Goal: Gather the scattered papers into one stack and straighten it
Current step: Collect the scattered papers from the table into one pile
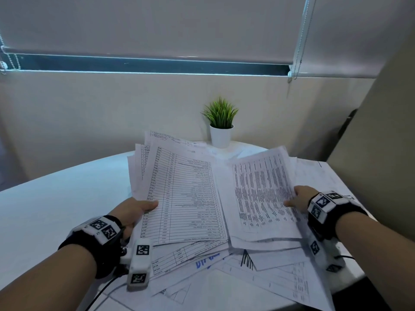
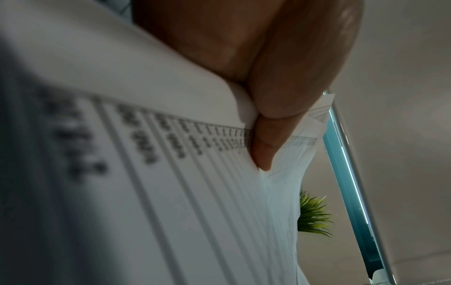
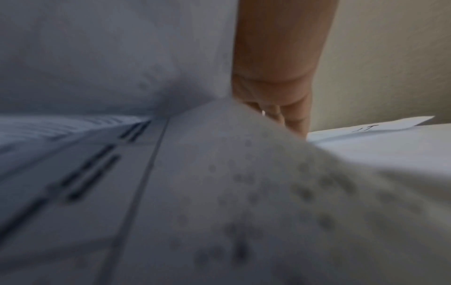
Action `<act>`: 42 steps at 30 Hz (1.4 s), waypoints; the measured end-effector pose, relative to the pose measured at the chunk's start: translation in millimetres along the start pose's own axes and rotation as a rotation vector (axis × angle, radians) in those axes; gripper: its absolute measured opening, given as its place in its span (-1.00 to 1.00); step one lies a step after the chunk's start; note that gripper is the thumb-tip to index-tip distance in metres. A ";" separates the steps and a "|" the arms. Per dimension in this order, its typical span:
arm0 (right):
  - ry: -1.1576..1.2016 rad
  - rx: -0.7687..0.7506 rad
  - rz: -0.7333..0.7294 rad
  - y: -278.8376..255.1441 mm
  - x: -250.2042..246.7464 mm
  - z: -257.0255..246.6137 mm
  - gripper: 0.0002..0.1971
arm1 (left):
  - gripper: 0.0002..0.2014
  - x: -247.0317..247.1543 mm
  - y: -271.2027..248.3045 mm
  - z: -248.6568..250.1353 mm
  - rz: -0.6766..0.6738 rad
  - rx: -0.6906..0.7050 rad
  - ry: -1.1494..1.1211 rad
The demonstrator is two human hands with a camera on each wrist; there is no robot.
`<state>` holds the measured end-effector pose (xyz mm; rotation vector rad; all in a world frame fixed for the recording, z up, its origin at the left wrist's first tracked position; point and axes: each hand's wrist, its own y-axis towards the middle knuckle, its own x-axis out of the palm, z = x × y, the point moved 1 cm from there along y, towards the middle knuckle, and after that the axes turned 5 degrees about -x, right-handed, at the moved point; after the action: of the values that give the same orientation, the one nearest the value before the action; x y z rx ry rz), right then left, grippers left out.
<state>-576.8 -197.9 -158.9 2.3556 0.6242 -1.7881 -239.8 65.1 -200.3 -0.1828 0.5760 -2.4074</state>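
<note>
Two bundles of papers are held above a white table (image 1: 56, 198). One bundle (image 1: 186, 194), topped by a ruled table of figures, is pinched at its left edge by the left hand (image 1: 132, 212), thumb (image 2: 288, 92) on top and fingers hidden beneath. A second bundle (image 1: 262, 198) of closely printed sheets is gripped at its right edge by the right hand (image 1: 301, 198); the thumb lies on top, and fingers (image 3: 292, 115) are seen curled behind the sheets in the right wrist view. The two bundles meet near the middle, the right one tilted and partly overlapping the left. More loose sheets (image 1: 258, 272) lie fanned on the table beneath and toward the near edge, some skewed. A potted plant (image 1: 221, 122) stands at the far side, just behind the papers.

The step in hand is judged to be the merging of the two bundles. It would be done well if the right bundle were laid squarely over the left, long edges parallel, before either pinch is loosened. Thin sheets slide easily, so a firm pinch near the edge is advised. The loose sheets beneath remain to be collected, and tapping the edges on the table is best left until all are gathered.
</note>
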 end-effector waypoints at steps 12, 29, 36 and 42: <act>-0.085 0.071 0.045 5.2 -0.1 0.5 -0.54 | -0.83 5.3 2.7 -0.4 -0.011 0.011 -0.074; -0.176 -0.081 0.317 -12.5 -89.2 -12.7 -0.78 | -0.79 -1.0 5.9 -0.4 -0.013 0.008 0.004; 0.193 -0.414 0.715 -64.1 -166.1 -48.2 -0.94 | -0.67 -8.7 14.7 -4.8 -0.013 0.013 0.026; 0.990 -0.660 0.719 -85.8 -154.7 -84.2 -0.85 | -0.73 -4.1 7.2 -1.9 -0.014 0.026 0.006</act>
<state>-568.6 -130.5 24.8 2.3378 0.2738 -0.0421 -233.1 63.4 -205.2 -0.1690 0.5479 -2.4285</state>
